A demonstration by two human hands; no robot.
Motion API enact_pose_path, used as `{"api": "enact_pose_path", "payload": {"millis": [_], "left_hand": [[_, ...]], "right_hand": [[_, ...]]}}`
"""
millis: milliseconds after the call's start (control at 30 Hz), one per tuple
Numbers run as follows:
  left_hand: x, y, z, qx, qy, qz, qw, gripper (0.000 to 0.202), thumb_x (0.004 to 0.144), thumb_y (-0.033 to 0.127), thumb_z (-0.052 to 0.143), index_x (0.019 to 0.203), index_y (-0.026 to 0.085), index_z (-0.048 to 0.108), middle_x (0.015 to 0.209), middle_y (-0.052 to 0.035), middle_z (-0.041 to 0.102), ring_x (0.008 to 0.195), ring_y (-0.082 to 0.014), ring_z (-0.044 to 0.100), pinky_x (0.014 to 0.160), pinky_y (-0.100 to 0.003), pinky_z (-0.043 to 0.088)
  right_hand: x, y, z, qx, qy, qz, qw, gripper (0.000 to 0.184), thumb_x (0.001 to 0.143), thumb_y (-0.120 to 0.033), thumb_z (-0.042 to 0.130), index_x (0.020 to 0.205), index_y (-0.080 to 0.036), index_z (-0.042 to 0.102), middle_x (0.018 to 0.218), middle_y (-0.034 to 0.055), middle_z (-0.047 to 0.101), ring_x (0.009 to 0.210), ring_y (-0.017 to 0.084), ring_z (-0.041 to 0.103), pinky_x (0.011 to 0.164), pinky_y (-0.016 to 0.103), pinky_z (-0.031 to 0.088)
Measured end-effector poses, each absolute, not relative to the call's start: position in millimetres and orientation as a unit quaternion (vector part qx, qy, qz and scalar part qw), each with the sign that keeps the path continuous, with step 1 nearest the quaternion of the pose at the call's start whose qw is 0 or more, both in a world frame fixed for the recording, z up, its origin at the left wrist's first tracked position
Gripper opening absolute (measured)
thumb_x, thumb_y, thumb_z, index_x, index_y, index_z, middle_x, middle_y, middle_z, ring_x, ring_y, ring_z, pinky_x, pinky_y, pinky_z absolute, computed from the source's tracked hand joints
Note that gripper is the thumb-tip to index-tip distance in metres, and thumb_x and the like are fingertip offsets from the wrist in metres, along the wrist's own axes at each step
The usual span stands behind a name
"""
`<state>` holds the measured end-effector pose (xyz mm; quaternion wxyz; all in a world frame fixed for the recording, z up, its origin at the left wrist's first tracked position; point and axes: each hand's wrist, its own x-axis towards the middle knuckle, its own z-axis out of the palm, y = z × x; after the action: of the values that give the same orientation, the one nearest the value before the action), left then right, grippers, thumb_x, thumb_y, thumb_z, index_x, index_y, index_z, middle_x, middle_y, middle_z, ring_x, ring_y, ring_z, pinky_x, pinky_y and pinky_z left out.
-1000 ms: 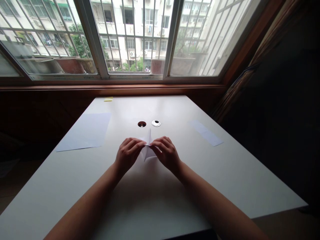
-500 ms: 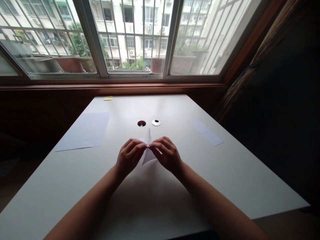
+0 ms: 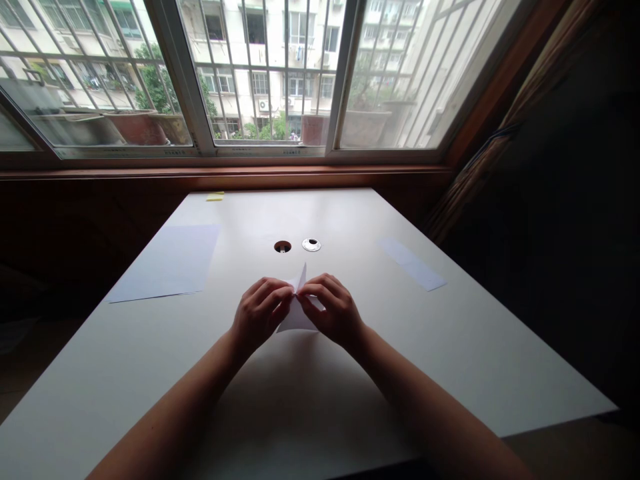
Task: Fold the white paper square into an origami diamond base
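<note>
Between my two hands, near the middle of the white table, is a small folded piece of white paper (image 3: 299, 319). One pointed flap of it stands up above my fingertips, and a wider part spreads below them. My left hand (image 3: 261, 308) pinches the paper from the left with thumb and fingertips. From the right, my right hand (image 3: 334, 308) pinches it at almost the same spot, so the fingertips of both hands nearly meet. The fingers cover part of the folds.
A large sheet of paper (image 3: 167, 263) lies on the left of the white table (image 3: 480, 373), a paper strip (image 3: 413, 263) on the right. Behind my hands are a round hole (image 3: 283, 247) and a metal cover (image 3: 311, 245). Yellow slips (image 3: 215, 197) lie at the far edge, below a barred window.
The folded paper has changed shape: its upper point leans more to the right, and its lower part has opened wider. Both hands stay in about the same place.
</note>
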<state>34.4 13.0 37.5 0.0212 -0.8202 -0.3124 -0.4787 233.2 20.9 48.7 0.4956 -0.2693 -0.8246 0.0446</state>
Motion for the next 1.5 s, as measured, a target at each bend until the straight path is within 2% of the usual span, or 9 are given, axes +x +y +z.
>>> {"api": "enact_pose_path", "payload": {"millis": [233, 367, 633, 833, 1033, 1133, 1233, 1333, 1500], "left_hand": [[36.6, 13.4, 37.0, -0.832, -0.315, -0.458, 0.009, 0.049, 0.082, 0.022, 0.072, 0.126, 0.022, 0.051, 0.115, -0.0110, 0.067, 0.106, -0.0253, 0.062, 0.092, -0.044, 0.051], [39.2, 14.1, 34.9, -0.815, -0.304, -0.493, 0.008, 0.052, 0.081, 0.020, 0.072, 0.123, 0.024, 0.041, 0.120, -0.0100, 0.067, 0.115, -0.0243, 0.061, 0.108, -0.054, 0.041], [39.6, 13.2, 36.5, -0.821, -0.406, -0.397, 0.062, 0.025, 0.083, 0.031, 0.069, 0.101, 0.021, 0.055, 0.127, -0.0106, 0.062, 0.124, -0.0283, 0.055, 0.116, -0.058, 0.029], [40.5, 11.2, 38.0, -0.815, -0.398, -0.405, 0.116, 0.008, 0.087, 0.022, 0.066, 0.090, 0.021, 0.059, 0.118, -0.0049, 0.067, 0.114, -0.0227, 0.061, 0.116, -0.053, 0.032], [37.7, 11.2, 38.8, -0.812, -0.379, -0.426, 0.127, 0.009, 0.090, 0.015, 0.062, 0.093, 0.022, 0.060, 0.116, -0.0021, 0.070, 0.114, -0.0212, 0.062, 0.119, -0.057, 0.025], [33.3, 15.3, 35.3, -0.805, -0.365, -0.458, 0.093, 0.009, 0.091, 0.014, 0.059, 0.094, 0.022, 0.058, 0.115, -0.0029, 0.070, 0.112, -0.0195, 0.064, 0.118, -0.055, 0.029], [28.7, 19.6, 30.0, -0.799, -0.348, -0.489, 0.044, 0.008, 0.093, 0.013, 0.057, 0.094, 0.022, 0.056, 0.114, -0.0041, 0.070, 0.107, -0.0183, 0.065, 0.114, -0.052, 0.036], [26.8, 20.6, 26.1, -0.783, -0.351, -0.513, -0.011, 0.008, 0.094, 0.014, 0.055, 0.097, 0.021, 0.055, 0.114, -0.0072, 0.067, 0.109, -0.0198, 0.064, 0.104, -0.046, 0.048], [29.8, 16.6, 26.1, -0.782, -0.336, -0.519, -0.078, 0.008, 0.095, 0.013, 0.051, 0.098, 0.020, 0.053, 0.115, -0.0110, 0.063, 0.106, -0.0199, 0.064, 0.085, -0.034, 0.054]], "right_hand": [[234.9, 20.8, 51.3, -0.280, -0.812, 0.049, 0.510, 0.017, 0.088, -0.011, 0.062, 0.098, -0.024, 0.061, 0.090, 0.0045, 0.066, 0.083, 0.020, 0.060, 0.075, 0.036, 0.051], [236.1, 20.8, 52.6, -0.285, -0.805, 0.045, 0.518, 0.016, 0.088, -0.011, 0.061, 0.097, -0.023, 0.061, 0.090, 0.0052, 0.065, 0.084, 0.020, 0.060, 0.076, 0.037, 0.051], [236.7, 20.1, 51.2, -0.284, -0.789, 0.039, 0.543, 0.021, 0.087, -0.007, 0.062, 0.100, -0.023, 0.059, 0.092, 0.0051, 0.064, 0.087, 0.020, 0.059, 0.078, 0.038, 0.052], [235.7, 21.0, 46.9, -0.287, -0.802, 0.034, 0.523, 0.020, 0.087, -0.010, 0.063, 0.101, -0.024, 0.060, 0.091, 0.0052, 0.065, 0.086, 0.021, 0.059, 0.077, 0.039, 0.052], [238.5, 23.1, 45.1, -0.297, -0.812, 0.025, 0.501, 0.025, 0.086, -0.017, 0.067, 0.107, -0.026, 0.059, 0.099, 0.0063, 0.066, 0.095, 0.023, 0.060, 0.084, 0.042, 0.053], [244.2, 25.4, 50.1, -0.311, -0.825, 0.034, 0.471, 0.032, 0.083, -0.023, 0.071, 0.112, -0.025, 0.057, 0.123, 0.0115, 0.058, 0.116, 0.028, 0.054, 0.096, 0.048, 0.050], [252.0, 28.3, 55.6, -0.300, -0.847, 0.071, 0.433, 0.042, 0.079, -0.026, 0.073, 0.115, -0.023, 0.053, 0.148, 0.0150, 0.037, 0.138, 0.033, 0.037, 0.108, 0.054, 0.041], [257.4, 30.2, 56.9, -0.282, -0.856, 0.118, 0.416, 0.051, 0.077, -0.025, 0.075, 0.121, -0.024, 0.049, 0.155, 0.0152, 0.027, 0.144, 0.033, 0.028, 0.111, 0.055, 0.038], [254.8, 27.7, 53.8, -0.268, -0.854, 0.162, 0.416, 0.049, 0.079, -0.020, 0.072, 0.123, -0.028, 0.051, 0.155, 0.0123, 0.029, 0.143, 0.033, 0.031, 0.108, 0.056, 0.041]]}}
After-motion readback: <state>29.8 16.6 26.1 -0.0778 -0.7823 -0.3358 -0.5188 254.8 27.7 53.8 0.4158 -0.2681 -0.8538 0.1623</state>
